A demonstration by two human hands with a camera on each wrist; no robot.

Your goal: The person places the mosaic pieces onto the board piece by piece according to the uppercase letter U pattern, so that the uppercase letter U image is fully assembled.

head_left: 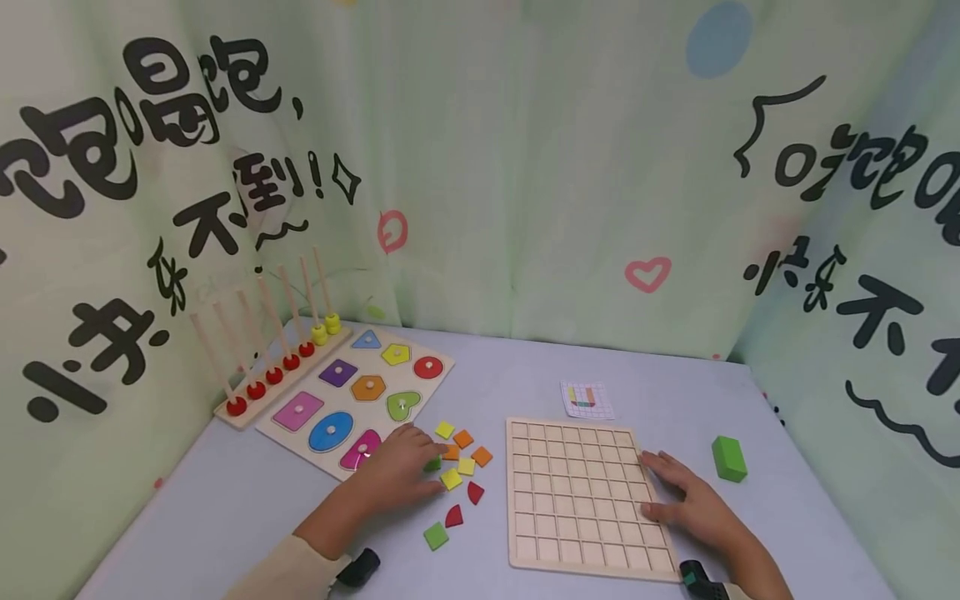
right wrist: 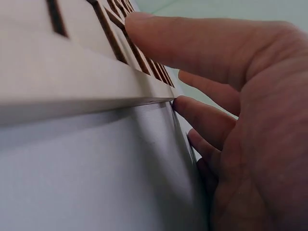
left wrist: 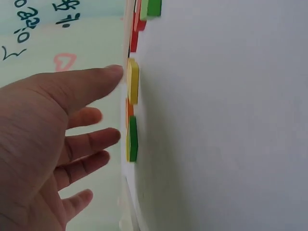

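Nearest on the pale table (head_left: 480,583), the left hand (head_left: 393,475), thumb and fingers spread, hangs at scattered tiles (head_left: 451,479); contact is unclear. The right hand (head_left: 697,504), fingers apart, lies at the right edge of the gridded board (head_left: 581,492), which is beside the tiles. Rightward sits a green block (head_left: 729,459); behind the board, a card (head_left: 588,401). Farther left are a puzzle (head_left: 397,381) and a rack (head_left: 298,372). Pale-green, black-lettered curtains (head_left: 510,167) stand round the table.
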